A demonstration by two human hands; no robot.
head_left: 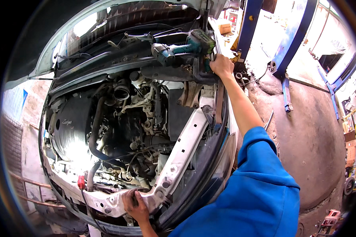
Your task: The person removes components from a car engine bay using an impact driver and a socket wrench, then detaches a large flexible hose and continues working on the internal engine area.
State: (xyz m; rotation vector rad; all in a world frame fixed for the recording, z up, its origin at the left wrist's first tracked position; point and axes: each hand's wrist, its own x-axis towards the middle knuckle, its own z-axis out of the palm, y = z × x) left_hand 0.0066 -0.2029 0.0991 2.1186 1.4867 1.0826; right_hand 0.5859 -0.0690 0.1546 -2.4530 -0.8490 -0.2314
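Note:
My left hand (135, 206) lies against the white front crossmember (182, 156) of a car's engine bay. Its fingers are curled in and smudged dark; whatever they may hold is hidden. Far off to the right, my right hand (222, 66) is closed at the fender edge by the windshield cowl. A small green object (207, 64) shows just beside its fingers, and I cannot make out what the hand grips. Above it, a teal cordless impact wrench (182, 48) with a battery pack lies on the cowl.
A dark engine cover (72, 122), a black hose (95, 134) and an open round duct (121, 93) fill the bay. A red-tipped work lamp (81, 182) shines at the front left. The hood (47, 59) stands raised. Blue lift posts (292, 35) rise at the right.

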